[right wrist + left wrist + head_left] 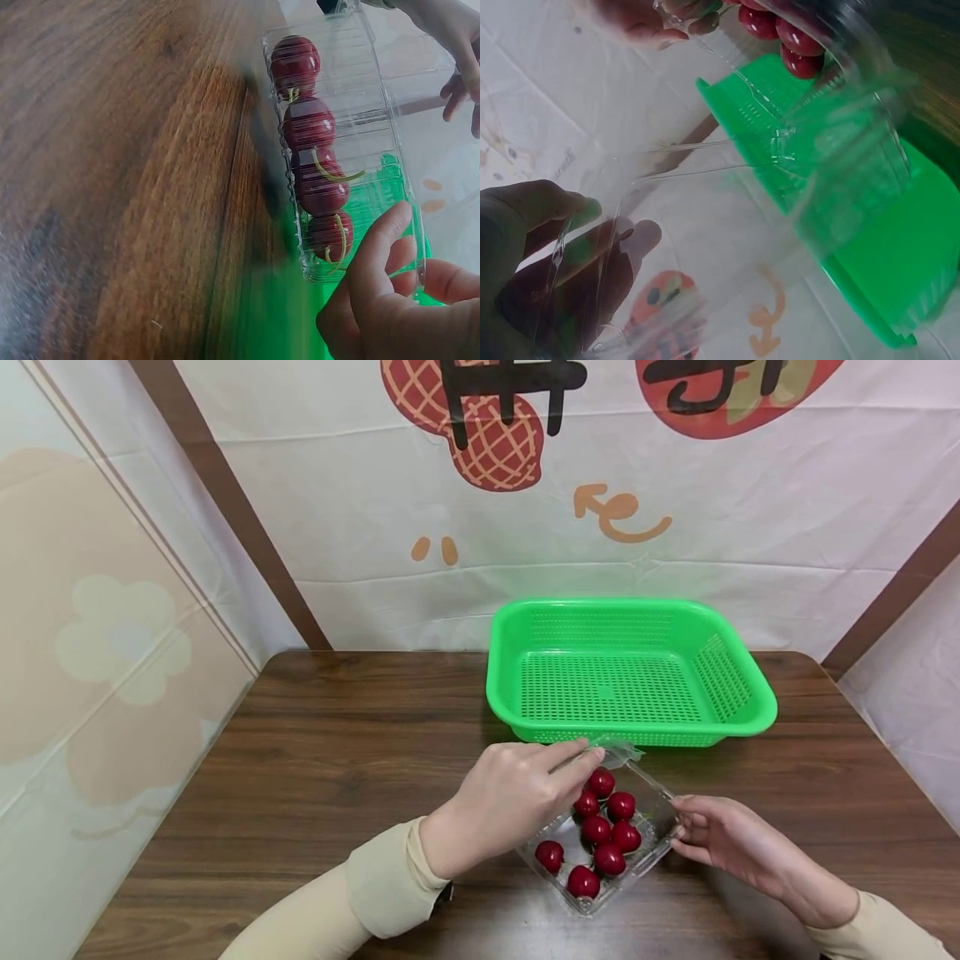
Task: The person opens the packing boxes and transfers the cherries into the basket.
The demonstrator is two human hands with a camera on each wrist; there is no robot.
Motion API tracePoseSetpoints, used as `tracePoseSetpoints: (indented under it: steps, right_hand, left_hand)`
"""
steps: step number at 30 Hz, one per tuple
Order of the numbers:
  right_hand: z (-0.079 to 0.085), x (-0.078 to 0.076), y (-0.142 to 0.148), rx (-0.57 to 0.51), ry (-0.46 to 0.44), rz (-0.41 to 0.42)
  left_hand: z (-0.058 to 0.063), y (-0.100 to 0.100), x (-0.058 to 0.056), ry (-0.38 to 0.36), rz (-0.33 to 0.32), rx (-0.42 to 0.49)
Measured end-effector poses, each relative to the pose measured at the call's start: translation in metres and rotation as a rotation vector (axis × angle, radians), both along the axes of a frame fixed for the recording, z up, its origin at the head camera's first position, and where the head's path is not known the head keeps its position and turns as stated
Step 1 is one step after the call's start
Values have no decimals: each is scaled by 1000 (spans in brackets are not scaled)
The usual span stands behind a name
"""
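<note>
Deep red cherries (pixel 596 831) with green stems lie in a clear plastic clamshell box (pixel 573 902) over the middle front of the table. My left hand (pixel 517 793) reaches over the box from the left. Its thumb and fingers pinch the edge of the transparent lid (pixel 705 202), which stands raised in the left wrist view. On the right, my right hand (pixel 738 847) grips the side of the box between thumb and fingers. The right wrist view shows that hand (pixel 397 300) at the box wall, with the cherries (pixel 311 124) along the bottom. Part of the box is hidden behind my left hand.
A green plastic basket (pixel 630 728) with a perforated bottom stands behind the box, at the back of the brown wooden table (pixel 360 735). A printed cloth (pixel 337 493) hangs behind the table, and more cloth hangs at its sides.
</note>
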State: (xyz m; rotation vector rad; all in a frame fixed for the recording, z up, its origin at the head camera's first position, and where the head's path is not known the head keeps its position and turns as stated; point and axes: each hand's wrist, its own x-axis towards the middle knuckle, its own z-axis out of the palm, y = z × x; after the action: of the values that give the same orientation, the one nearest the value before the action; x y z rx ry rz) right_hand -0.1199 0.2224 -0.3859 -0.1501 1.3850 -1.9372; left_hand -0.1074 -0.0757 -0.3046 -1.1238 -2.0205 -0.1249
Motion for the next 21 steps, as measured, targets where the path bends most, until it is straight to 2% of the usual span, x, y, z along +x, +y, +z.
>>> tracePoseSetpoints:
  steps: [10,21]
  right_hand:
    - [2,-4,-3,46,2,-37]
    - [5,-10,-7,134,28,-69]
  left_hand:
    - [-1,-8,-1,-8,9,59]
    - [-3,-18,-2,-59,26,115]
